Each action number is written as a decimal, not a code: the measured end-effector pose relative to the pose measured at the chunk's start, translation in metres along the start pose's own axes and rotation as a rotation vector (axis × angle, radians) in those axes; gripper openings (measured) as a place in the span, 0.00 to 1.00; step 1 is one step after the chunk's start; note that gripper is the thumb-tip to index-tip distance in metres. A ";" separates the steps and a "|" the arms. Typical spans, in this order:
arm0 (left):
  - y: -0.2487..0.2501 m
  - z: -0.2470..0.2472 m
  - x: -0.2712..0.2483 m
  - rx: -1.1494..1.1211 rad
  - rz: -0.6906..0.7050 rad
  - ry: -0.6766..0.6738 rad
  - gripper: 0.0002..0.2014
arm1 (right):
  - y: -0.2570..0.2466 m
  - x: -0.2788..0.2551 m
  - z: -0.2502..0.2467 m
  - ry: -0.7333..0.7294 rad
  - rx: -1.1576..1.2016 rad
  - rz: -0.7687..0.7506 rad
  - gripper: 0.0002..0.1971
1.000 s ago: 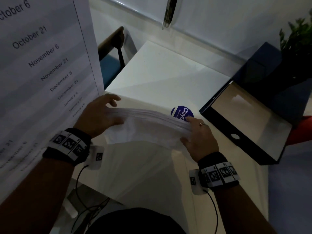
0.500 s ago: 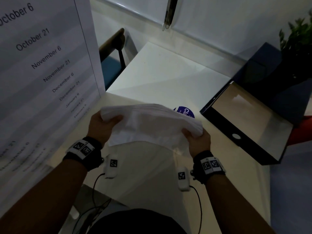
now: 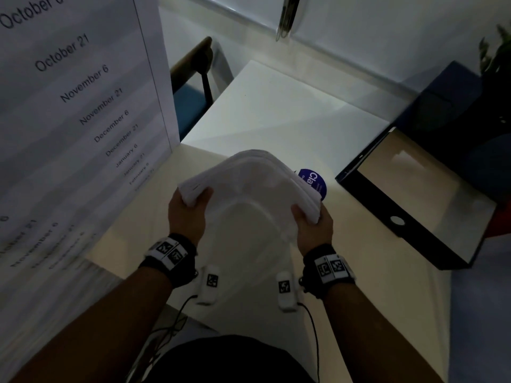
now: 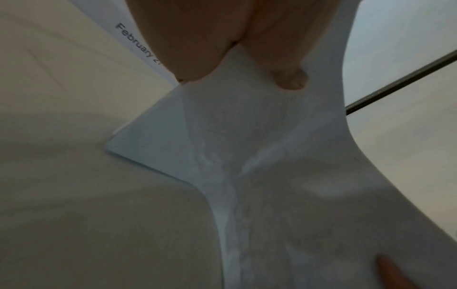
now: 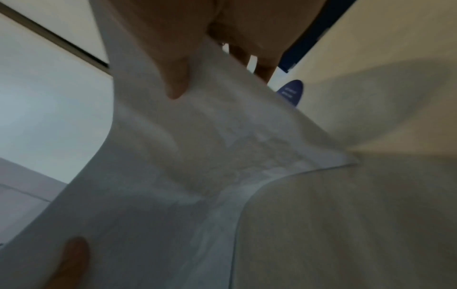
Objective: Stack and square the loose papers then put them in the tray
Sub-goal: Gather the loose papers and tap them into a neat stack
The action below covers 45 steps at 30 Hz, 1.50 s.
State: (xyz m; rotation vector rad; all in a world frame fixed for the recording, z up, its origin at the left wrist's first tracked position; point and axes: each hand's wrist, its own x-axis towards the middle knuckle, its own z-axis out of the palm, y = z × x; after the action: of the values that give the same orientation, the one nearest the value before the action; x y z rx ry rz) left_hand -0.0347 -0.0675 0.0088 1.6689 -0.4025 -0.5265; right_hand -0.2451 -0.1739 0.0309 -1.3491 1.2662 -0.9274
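Observation:
A thick stack of white papers (image 3: 249, 189) stands on its lower edge on the beige table (image 3: 345, 230), its top bowed over away from me. My left hand (image 3: 190, 205) grips the stack's left side, thumb on the near face. My right hand (image 3: 309, 219) grips the right side the same way. In the left wrist view the papers (image 4: 247, 156) hang below my thumb (image 4: 289, 78). The right wrist view shows the papers (image 5: 197, 146) pinched under my thumb (image 5: 175, 82). The black tray (image 3: 414, 217) lies open at the right, a sheet inside it.
A round blue sticker (image 3: 315, 181) lies on the table just behind the stack. A large printed board with dates (image 3: 69, 106) stands at the left. A white surface (image 3: 276, 117) and a chair (image 3: 193, 78) are beyond. A dark blue box (image 3: 456, 106) sits behind the tray.
The stack was held flatter with both hands on top; now both hands have slid to its sides and the papers stand upright, bowed over. My view has shifted slightly.

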 end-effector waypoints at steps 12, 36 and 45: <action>0.008 -0.010 0.005 0.058 0.127 -0.101 0.28 | -0.004 -0.002 -0.019 0.064 0.043 -0.002 0.40; 0.023 -0.024 0.017 0.083 0.019 -0.007 0.36 | -0.013 0.010 -0.031 0.042 -0.028 0.006 0.09; 0.119 0.014 0.015 0.971 0.751 -0.347 0.20 | -0.118 0.016 -0.018 -0.152 -0.475 -0.755 0.03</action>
State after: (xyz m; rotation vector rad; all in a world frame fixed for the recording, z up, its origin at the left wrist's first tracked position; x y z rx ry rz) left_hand -0.0266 -0.1061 0.1228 2.1201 -1.6578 -0.0114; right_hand -0.2367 -0.2019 0.1480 -2.3163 0.8796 -1.0214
